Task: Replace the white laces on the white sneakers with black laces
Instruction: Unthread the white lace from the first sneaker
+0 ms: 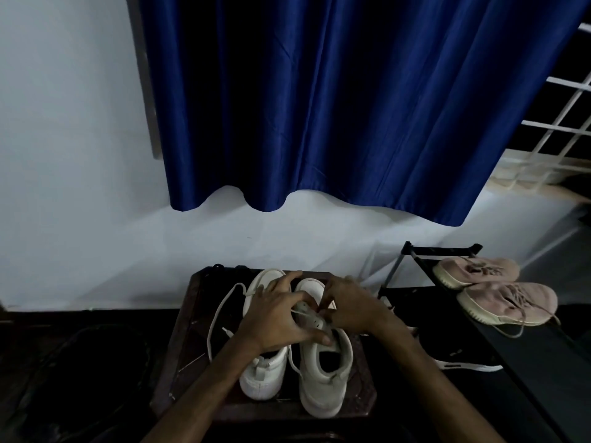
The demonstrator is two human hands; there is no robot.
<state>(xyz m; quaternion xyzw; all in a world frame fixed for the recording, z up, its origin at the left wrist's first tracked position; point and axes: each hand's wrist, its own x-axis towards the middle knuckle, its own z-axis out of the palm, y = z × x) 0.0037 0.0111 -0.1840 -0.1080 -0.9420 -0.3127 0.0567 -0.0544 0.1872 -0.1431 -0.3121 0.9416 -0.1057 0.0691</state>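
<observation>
Two white sneakers stand side by side, toes away from me, on a small dark wooden table (179, 372). My left hand (278, 318) lies across the left sneaker (263, 375) and grips the eyelet flap of the right sneaker (323, 375), thumb curled at its side. My right hand (351, 306) pinches at the lacing of the right sneaker. A white lace (217, 314) trails in a long loop off the left sneaker onto the table. A dark cord, possibly a black lace (219, 267), lies at the table's far edge.
A black shoe rack (425, 251) stands to the right with two pink sneakers (505, 302) on top and a black shoe (467, 366) lower down. A blue curtain (335, 107) hangs against the white wall behind. The floor is dark.
</observation>
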